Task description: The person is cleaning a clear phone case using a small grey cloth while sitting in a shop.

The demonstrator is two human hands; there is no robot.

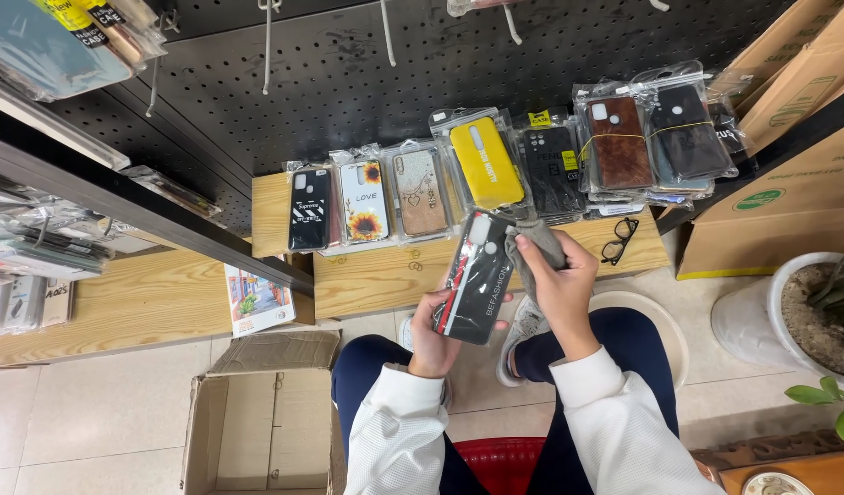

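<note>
Running across the middle of the view is a low wooden shelf of pale grained board, backed by a black pegboard wall with bare metal hooks; below it the floor is pale tile. A row of phone cases in glossy clear sleeves leans along the shelf: a black one, a white one with a sunflower, a speckled beige one, a bright yellow one, then darker textured ones and a brown leather-look one. A pair of black-framed glasses lies on the shelf's right end. An open cardboard box sits on the floor at the left, and a white plant pot stands at the right. The person, in a white knit top and navy trousers, sits over a red stool. The left hand is curled around the lower edge of a black phone case with a red and white stripe, holding it tilted just in front of the shelf. The right hand is closed on a soft grey cloth, which touches the case's upper right side.
</note>
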